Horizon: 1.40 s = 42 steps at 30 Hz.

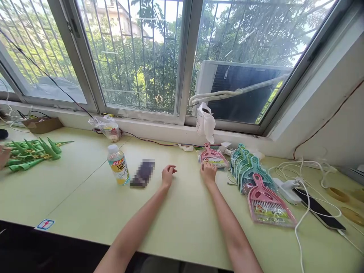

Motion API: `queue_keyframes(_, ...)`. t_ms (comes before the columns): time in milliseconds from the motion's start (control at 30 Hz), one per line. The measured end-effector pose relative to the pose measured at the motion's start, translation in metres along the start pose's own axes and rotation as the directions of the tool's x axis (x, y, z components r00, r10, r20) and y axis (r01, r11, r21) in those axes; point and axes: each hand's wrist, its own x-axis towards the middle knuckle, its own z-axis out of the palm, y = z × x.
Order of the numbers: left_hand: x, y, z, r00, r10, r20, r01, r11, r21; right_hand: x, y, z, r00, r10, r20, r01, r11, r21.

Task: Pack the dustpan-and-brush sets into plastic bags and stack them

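Observation:
My left hand (169, 175) rests on the table, its fingers loosely bent and partly apart with nothing in them. A dark phone-like slab (143, 173), blurred out, lies to its left. A bottle (118, 165) with a yellow label and white cap stands beyond that. My right hand (208, 173) is closed over the near edge of a pink dustpan-and-brush set (214, 156) in clear plastic; its fingertips are partly hidden. Right of this hand, several green dustpan-and-brush sets (250, 167) stand in a row, with another pink set (269, 204) lying in front.
A white power strip (287, 191), a black phone (318, 208) and loose white cables occupy the right side. Green pointed pieces (34, 151) lie at the far left beside another person's hand (3, 156). A plastic bag (106, 127) sits by the window wall.

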Motion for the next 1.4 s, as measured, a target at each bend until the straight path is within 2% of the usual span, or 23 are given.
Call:
queue_keyframes(100,-0.005,-0.001,0.009,0.991,0.052,0.122,-0.055,0.998,0.021,-0.004,-0.008,-0.007,0.999,-0.027,0.023,0.028,0.998,-0.047)
queue_keyframes(200,-0.008,-0.003,0.013,0.979,0.07,0.194,-0.084,0.995,0.062,-0.002,-0.018,-0.013,0.997,0.026,0.069,-0.019,0.994,-0.105)
queue_keyframes(300,-0.009,-0.005,0.013,0.973,0.014,0.23,-0.029,0.998,0.059,0.0,-0.028,-0.019,0.99,0.046,0.137,-0.032,0.994,-0.103)
queue_keyframes(400,-0.008,-0.006,0.015,0.977,-0.1,0.188,0.108,0.994,-0.03,-0.012,-0.041,-0.028,0.994,0.011,0.112,-0.022,0.995,0.1)
queue_keyframes(467,-0.009,-0.005,0.017,0.973,-0.153,0.173,0.165,0.985,-0.057,-0.028,-0.052,-0.034,0.999,0.01,0.039,-0.023,0.94,0.341)
queue_keyframes(500,-0.009,-0.004,0.018,0.961,-0.187,0.202,0.206,0.976,-0.075,-0.038,-0.057,-0.038,1.0,0.007,0.001,-0.007,0.891,0.455)
queue_keyframes(533,-0.011,-0.003,0.019,0.933,-0.234,0.274,0.271,0.957,-0.106,-0.049,-0.063,-0.041,0.999,-0.007,-0.031,0.023,0.839,0.544)
queue_keyframes(567,-0.012,-0.002,0.019,0.874,-0.281,0.396,0.366,0.918,-0.156,-0.06,-0.069,-0.044,0.998,-0.036,-0.059,0.065,0.793,0.605)
queue_keyframes(633,-0.017,-0.001,0.021,0.763,-0.302,0.572,0.496,0.841,-0.216,-0.08,-0.08,-0.049,0.985,-0.146,-0.091,0.17,0.748,0.641)
queue_keyframes(667,-0.019,-0.002,0.021,0.734,-0.293,0.612,0.527,0.815,-0.241,-0.088,-0.084,-0.051,0.972,-0.215,-0.092,0.224,0.747,0.626)
queue_keyframes(700,-0.021,-0.002,0.021,0.737,-0.279,0.616,0.529,0.806,-0.267,-0.094,-0.088,-0.052,0.956,-0.282,-0.085,0.275,0.752,0.599)
queue_keyframes(767,-0.022,-0.003,0.02,0.783,-0.245,0.571,0.495,0.801,-0.335,-0.1,-0.094,-0.054,0.926,-0.373,-0.062,0.345,0.766,0.543)
queue_keyframes(833,-0.019,-0.004,0.019,0.834,-0.203,0.512,0.45,0.788,-0.42,-0.101,-0.094,-0.056,0.923,-0.381,-0.052,0.346,0.764,0.544)
queue_keyframes(900,-0.016,-0.003,0.016,0.876,-0.184,0.446,0.413,0.765,-0.494,-0.097,-0.091,-0.056,0.948,-0.315,-0.042,0.272,0.737,0.618)
queue_keyframes(1000,-0.011,0.001,0.011,0.904,-0.201,0.378,0.39,0.752,-0.531,-0.09,-0.079,-0.051,0.99,-0.128,0.061,0.04,0.667,0.744)
queue_keyframes(1067,-0.011,0.004,0.008,0.91,-0.183,0.372,0.374,0.751,-0.544,-0.085,-0.07,-0.044,0.981,0.012,0.193,-0.165,0.567,0.807)
queue_keyframes(1100,-0.011,0.005,0.007,0.912,-0.161,0.377,0.363,0.748,-0.556,-0.082,-0.065,-0.04,0.962,0.066,0.266,-0.265,0.477,0.838)
queue_keyframes(1167,-0.012,0.006,0.006,0.91,-0.126,0.396,0.352,0.741,-0.572,-0.076,-0.057,-0.033,0.911,0.123,0.393,-0.411,0.228,0.883)
queue_keyframes(1233,-0.013,0.007,0.005,0.893,-0.127,0.432,0.37,0.755,-0.542,-0.071,-0.051,-0.029,0.873,0.121,0.473,-0.475,-0.01,0.88)
queue_keyframes(1267,-0.013,0.007,0.005,0.88,-0.133,0.456,0.382,0.769,-0.513,-0.069,-0.049,-0.028,0.862,0.118,0.493,-0.485,-0.091,0.87)
queue_keyframes(1333,-0.014,0.007,0.005,0.849,-0.136,0.51,0.396,0.803,-0.445,-0.067,-0.045,-0.027,0.848,0.137,0.512,-0.486,-0.184,0.855)
queue_keyframes(1400,-0.015,0.008,0.005,0.817,-0.126,0.562,0.399,0.829,-0.393,-0.065,-0.042,-0.027,0.833,0.172,0.526,-0.483,-0.236,0.843)
